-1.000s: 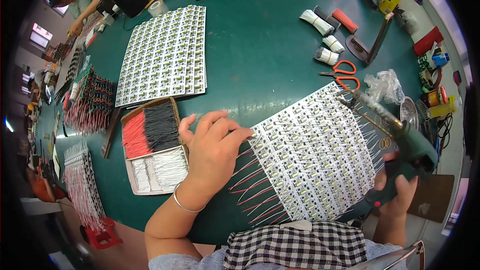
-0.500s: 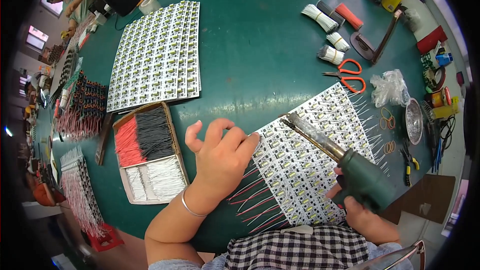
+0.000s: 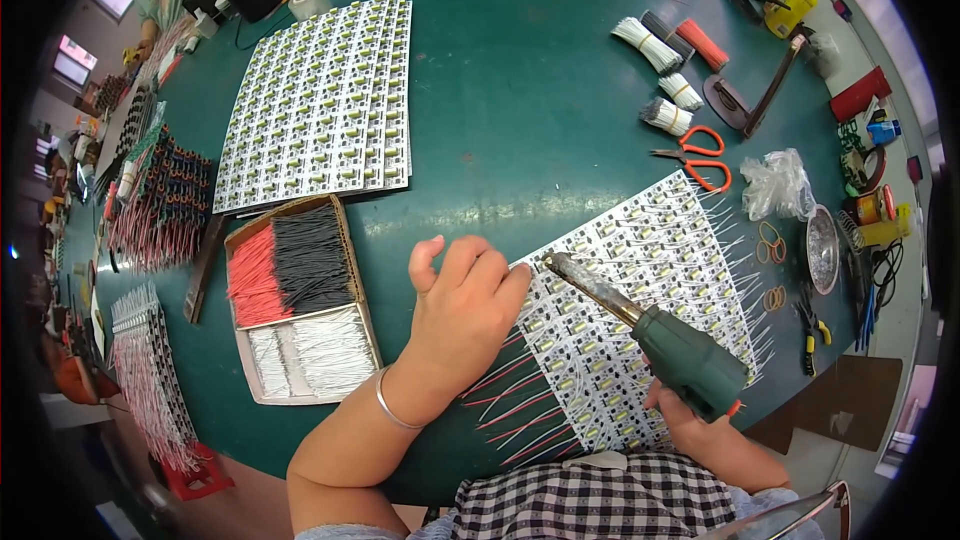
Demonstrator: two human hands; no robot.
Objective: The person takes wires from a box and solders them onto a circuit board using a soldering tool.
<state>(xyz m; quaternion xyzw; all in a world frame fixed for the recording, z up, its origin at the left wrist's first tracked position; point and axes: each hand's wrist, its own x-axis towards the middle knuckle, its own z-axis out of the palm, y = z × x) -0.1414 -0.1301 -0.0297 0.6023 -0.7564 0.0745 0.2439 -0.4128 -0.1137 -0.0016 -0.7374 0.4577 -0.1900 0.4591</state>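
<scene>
A white panel of small circuit boards [image 3: 610, 340] lies at a slant before me, with thin red, black and white wires [image 3: 505, 385] sticking out from its left edge. My left hand [image 3: 462, 310] is at the panel's upper left corner, fingers curled downward and the fingertips mostly hidden; what they pinch, if anything, does not show. Gripped in my right hand [image 3: 690, 430] is a dark green soldering gun [image 3: 690, 360]. Its metal barrel points up and left, and the tip is over the panel's corner, close to my left fingers.
Left of my left hand stands a cardboard box [image 3: 362, 315] of red, black and white wires. Behind it lie stacked board panels [image 3: 315, 100]. Orange-handled scissors [image 3: 705, 155], wire bundles [image 3: 645, 45], a plastic bag [image 3: 778, 185], a metal bowl [image 3: 822, 250] and pliers [image 3: 810, 335] are on the right.
The soldering gun has moved left and slightly down, bringing its tip closer to my left hand. My left hand has shifted slightly to the right. The whole view has also shifted a little.
</scene>
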